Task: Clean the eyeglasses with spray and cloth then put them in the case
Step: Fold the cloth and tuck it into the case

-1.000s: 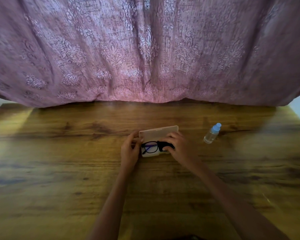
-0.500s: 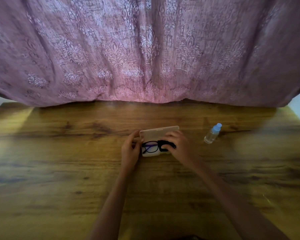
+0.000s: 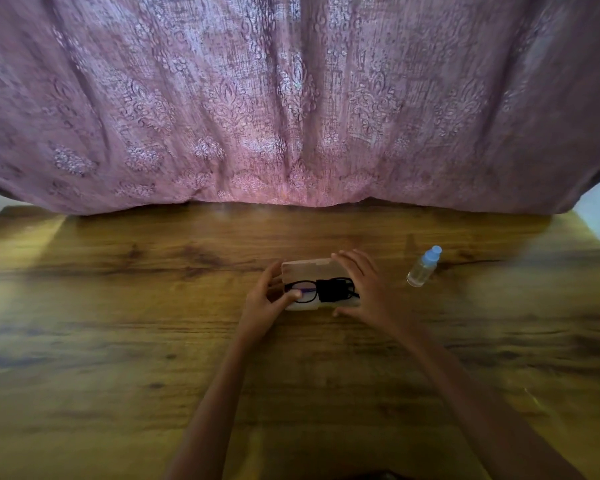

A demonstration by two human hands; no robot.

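Woodgrain table (image 3: 118,341); black glasses (image 3: 303,294) in rectangular case (image 3: 309,270).

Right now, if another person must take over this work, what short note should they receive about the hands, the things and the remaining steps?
Left hand: at the left end of the open case, thumb on the eyeglasses.
Right hand: spread around the right end of the case, fingers on the lid, thumb by the front edge.
Eyeglasses lie in the case with a black cloth over their right half.
Spray bottle stands apart on the table, to the right.
Done: glasses placed inside. Whether they were cleaned cannot be told.
Left: probably close the lid.
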